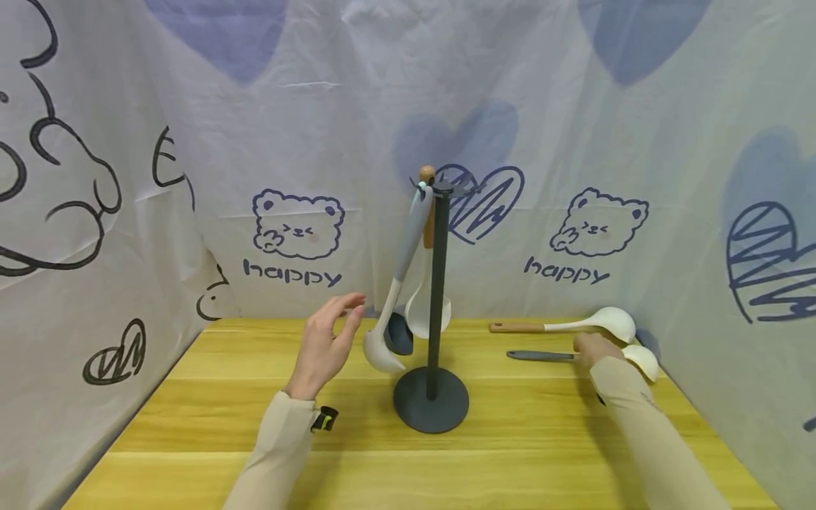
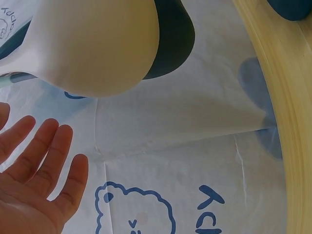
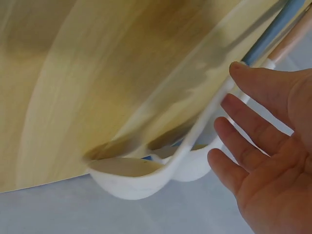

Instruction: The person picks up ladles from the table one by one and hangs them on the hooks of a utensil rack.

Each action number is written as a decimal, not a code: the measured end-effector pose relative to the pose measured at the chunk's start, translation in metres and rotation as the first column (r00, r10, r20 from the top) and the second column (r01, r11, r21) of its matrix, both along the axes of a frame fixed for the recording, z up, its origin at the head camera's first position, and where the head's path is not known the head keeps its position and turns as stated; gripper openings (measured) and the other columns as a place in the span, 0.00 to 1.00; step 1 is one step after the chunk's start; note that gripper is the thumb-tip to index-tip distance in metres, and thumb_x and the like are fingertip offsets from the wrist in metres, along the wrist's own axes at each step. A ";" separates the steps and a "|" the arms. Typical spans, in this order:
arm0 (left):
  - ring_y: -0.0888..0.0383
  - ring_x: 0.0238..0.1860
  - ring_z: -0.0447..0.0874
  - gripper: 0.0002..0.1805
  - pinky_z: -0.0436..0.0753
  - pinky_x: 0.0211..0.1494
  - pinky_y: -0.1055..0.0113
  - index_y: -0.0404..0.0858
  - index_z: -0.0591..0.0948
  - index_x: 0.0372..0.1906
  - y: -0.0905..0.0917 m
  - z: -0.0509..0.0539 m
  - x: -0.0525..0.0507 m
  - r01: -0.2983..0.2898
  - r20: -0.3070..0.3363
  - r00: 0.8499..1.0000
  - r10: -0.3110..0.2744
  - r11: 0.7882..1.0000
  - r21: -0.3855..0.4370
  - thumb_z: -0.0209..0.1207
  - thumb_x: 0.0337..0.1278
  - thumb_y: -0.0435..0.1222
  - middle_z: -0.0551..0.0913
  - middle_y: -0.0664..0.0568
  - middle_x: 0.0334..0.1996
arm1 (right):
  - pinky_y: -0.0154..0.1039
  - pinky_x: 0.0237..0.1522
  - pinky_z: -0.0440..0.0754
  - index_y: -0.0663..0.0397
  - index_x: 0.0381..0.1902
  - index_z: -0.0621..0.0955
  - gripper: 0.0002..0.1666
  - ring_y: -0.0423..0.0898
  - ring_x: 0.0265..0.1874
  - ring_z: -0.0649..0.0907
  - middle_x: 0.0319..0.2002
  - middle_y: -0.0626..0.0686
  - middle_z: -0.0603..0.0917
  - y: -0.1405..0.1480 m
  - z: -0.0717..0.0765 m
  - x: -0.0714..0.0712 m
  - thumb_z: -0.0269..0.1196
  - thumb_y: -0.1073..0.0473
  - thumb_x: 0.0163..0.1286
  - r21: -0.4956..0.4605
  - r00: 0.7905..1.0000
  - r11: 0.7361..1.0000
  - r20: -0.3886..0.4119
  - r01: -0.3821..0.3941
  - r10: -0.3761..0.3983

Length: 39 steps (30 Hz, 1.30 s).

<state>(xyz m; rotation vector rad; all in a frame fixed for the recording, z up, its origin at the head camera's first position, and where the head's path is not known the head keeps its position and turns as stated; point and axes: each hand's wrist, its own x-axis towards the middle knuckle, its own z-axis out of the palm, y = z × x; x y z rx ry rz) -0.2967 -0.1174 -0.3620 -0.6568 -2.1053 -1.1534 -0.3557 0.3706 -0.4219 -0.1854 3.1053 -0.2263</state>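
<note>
Noted right hand at grey-handled ladle on counter, fingers mostly extended (could not tell if pinching); left hand relaxed, empty, near stand. Judged pick-up; needed firm grip, lift.

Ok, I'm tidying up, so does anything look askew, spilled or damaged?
The front ladle on the stand hangs slanted in the head view, its bowl out to the left, while the wooden-handled ladle behind hangs nearly straight. No spill or damage shows.
</note>
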 end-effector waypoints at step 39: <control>0.52 0.49 0.83 0.15 0.82 0.55 0.55 0.38 0.79 0.58 -0.001 0.003 0.000 -0.006 0.025 1.000 0.006 0.999 0.038 0.55 0.71 0.36 0.85 0.46 0.50 | 0.67 0.32 0.75 0.49 0.29 0.86 0.07 0.57 0.32 0.85 0.31 0.56 0.87 0.028 -0.026 0.005 0.63 0.66 0.61 0.001 0.984 1.000 -0.180 0.000 0.000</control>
